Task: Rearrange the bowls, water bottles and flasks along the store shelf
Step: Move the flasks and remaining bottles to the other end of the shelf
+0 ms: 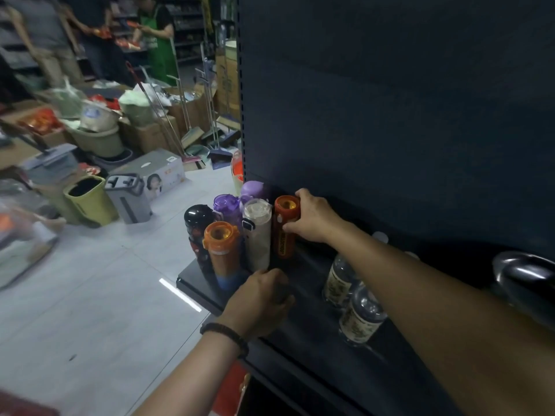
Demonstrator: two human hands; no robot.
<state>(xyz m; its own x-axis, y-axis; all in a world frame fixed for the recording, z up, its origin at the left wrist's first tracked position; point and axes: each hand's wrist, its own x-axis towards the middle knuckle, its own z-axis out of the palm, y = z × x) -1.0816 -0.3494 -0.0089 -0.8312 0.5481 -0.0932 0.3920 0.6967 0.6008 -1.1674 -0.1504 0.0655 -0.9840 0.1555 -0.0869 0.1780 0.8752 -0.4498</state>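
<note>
Far left of the white flask [256, 235], a black flask [198, 232] stands at the left end of the shelf [303, 334], right by the corner. An orange-lidded bottle [222, 250] stands between it and the white flask, close to the front edge. Behind the white flask, a purple bottle [226, 205] and a lilac-topped bottle [252, 189] crowd toward the back panel [390, 115]. All upright, packed tight, hardly a gap!

In front of the white flask the left hand [258, 298] reaches in low over the front edge, knuckles up, a beaded bracelet [225, 337] on the wrist. Its fingers curl down over something dark, and I cannot tell whether they hold it.

Just right of the white flask stands the red-orange bottle [283, 226], upright. The right hand [312, 217] grasps it below the lid, thumb on the near side, fingers round the far side, forearm stretched long across the shelf.

Further right of the white flask there's bare dark board, room to slide. Then come a rear water bottle [339, 277] and a front water bottle [362, 316], near each other under that forearm. Well apart from the white flask, at the far right, sits a steel bowl [525, 277].
</note>
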